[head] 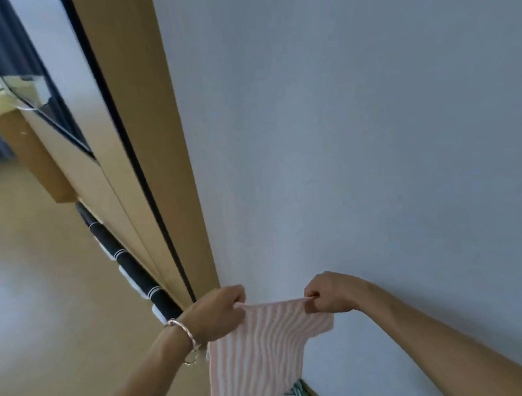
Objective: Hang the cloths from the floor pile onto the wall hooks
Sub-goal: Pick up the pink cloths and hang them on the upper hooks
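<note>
1. Left hand (218,312), bracelet on wrist, fingers curled, pinches the top left corner of the pink-and-white striped fabric cloth (257,347).
2. Right hand (329,293) pinches the top right corner; top edge pulled taut between both hands.
3. Cloth hangs below the hands, against the pale blue-grey wall (355,133), beside the tan wooden door frame (149,142).

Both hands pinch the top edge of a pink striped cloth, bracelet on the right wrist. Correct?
One slip: in the head view the bracelet is on the left wrist. The left hand and right hand do pinch the pink striped cloth by its top edge.
</note>
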The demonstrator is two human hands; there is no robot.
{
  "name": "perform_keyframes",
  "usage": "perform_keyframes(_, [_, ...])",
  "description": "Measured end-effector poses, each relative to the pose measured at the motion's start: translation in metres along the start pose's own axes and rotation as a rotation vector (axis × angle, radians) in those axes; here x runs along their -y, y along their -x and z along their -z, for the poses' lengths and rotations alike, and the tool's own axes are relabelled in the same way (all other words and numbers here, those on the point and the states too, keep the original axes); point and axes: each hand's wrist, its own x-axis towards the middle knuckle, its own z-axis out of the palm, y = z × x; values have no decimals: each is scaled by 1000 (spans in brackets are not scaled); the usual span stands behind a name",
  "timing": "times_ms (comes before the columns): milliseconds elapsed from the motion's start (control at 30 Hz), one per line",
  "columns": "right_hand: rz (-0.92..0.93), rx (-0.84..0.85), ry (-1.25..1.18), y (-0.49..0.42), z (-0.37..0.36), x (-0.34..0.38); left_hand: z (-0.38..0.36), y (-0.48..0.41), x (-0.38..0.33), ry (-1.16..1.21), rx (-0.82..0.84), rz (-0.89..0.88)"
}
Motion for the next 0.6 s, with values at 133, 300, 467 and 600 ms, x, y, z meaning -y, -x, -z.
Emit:
perform_keyframes(133, [-163,-7,-177,72,-15,-30,8,-16,-64,-107,168,-194])
perform_keyframes(300, [-382,-27,-326,187,-71,-81,-32,-15,-176,-330,430,-494])
perform_keyframes(467, [-598,-129,-436,318,-150,-118,-102,11,-290,-470,580,-805])
perform_keyframes(600, [-798,-262,-534,428,-223,-125,-157,56,-385,-500,594,-1052])
